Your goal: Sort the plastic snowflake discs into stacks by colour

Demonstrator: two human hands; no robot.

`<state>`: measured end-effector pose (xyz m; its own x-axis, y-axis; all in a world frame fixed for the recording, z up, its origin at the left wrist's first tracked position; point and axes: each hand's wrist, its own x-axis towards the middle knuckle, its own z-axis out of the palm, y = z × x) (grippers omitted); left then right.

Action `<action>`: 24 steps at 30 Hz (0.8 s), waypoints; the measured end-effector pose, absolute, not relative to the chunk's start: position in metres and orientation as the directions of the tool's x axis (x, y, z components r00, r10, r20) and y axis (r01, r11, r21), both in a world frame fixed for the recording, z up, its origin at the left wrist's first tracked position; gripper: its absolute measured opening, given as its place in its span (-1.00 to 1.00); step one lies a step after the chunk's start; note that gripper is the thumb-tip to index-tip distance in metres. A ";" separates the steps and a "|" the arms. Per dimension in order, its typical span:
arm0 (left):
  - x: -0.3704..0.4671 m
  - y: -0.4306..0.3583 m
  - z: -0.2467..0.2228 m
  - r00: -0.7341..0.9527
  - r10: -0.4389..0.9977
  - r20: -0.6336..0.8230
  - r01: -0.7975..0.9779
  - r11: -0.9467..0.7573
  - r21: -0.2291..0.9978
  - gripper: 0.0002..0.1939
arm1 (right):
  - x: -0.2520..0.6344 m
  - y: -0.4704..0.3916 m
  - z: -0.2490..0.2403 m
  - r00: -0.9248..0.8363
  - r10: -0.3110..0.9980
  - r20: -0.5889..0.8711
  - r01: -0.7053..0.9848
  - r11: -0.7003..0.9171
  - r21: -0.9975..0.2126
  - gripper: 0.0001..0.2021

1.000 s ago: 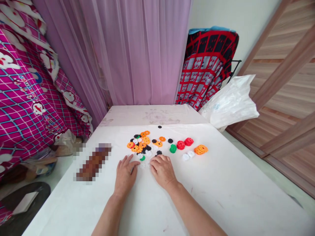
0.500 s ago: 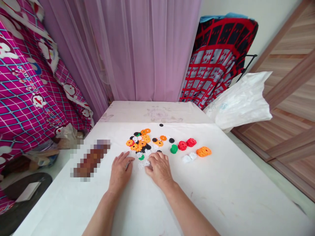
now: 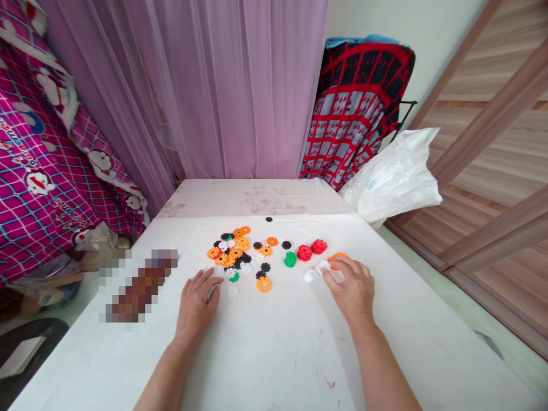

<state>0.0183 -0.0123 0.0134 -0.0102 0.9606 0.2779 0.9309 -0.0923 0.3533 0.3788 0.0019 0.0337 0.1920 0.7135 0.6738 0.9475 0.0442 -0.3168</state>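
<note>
Flat flower-shaped discs in orange, black, white and green lie in a mixed pile (image 3: 233,251) on the white table. My left hand (image 3: 199,299) rests at the pile's near left edge, fingers apart, with nothing in it. To the right sit a green stack (image 3: 290,260), two red stacks (image 3: 305,253) and some white discs (image 3: 311,275). My right hand (image 3: 351,288) is curled over the orange stack (image 3: 338,257), its fingertips by the white discs; what its fingers hold, if anything, is hidden. An orange disc (image 3: 264,285) lies between my hands with black ones beside it.
A pixelated object (image 3: 143,285) lies on the table's left side. Behind the table (image 3: 274,342) hangs a purple curtain (image 3: 222,85). A white plastic bag (image 3: 398,174) is at the back right edge.
My right hand has moved right, from the pile to the white and orange stacks. The orange and black discs it covered now show. The view has shifted slightly.
</note>
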 end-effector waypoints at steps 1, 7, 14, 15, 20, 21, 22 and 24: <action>0.018 -0.012 0.014 -0.010 0.961 0.276 0.932 -0.091 0.351 -0.68 | 0.379 0.001 0.032 0.169 0.726 0.666 0.952 0.056 -0.302 -0.78; 0.017 -0.011 0.012 -0.014 0.958 0.288 0.931 -0.093 0.353 -0.68 | 0.357 -0.006 0.033 0.065 0.806 0.589 0.968 0.092 -0.233 -0.82; 0.015 -0.010 0.009 -0.013 0.952 0.305 0.927 -0.103 0.362 -0.68 | 0.357 -0.008 0.036 0.094 0.836 0.540 0.973 0.037 -0.226 -0.83; 0.015 -0.010 0.009 -0.012 0.952 0.307 0.926 -0.105 0.361 -0.69 | 0.357 -0.008 0.036 0.094 0.837 0.539 0.974 0.036 -0.226 -0.83; 0.015 -0.010 0.009 -0.009 0.956 0.295 0.928 -0.102 0.359 -0.68 | 0.359 -0.007 0.036 0.090 0.815 0.572 0.974 0.049 -0.223 -0.80; 0.015 -0.010 0.009 -0.009 0.956 0.293 0.927 -0.102 0.361 -0.68 | 0.360 -0.007 0.037 0.090 0.804 0.588 0.972 0.057 -0.228 -0.80; 0.016 -0.010 0.010 -0.011 0.957 0.292 0.926 -0.100 0.364 -0.68 | 0.360 -0.008 0.038 0.092 0.790 0.606 0.969 0.070 -0.237 -0.81; 0.017 -0.011 0.011 -0.016 0.958 0.287 0.924 -0.096 0.370 -0.68 | 0.357 -0.009 0.040 0.092 0.763 0.639 0.957 0.109 -0.268 -0.81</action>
<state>0.0174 -0.0107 0.0111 -0.0157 0.9577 0.2873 0.9242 -0.0958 0.3697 0.3568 -0.0086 0.0403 0.0919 0.7633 0.6394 0.9571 0.1095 -0.2682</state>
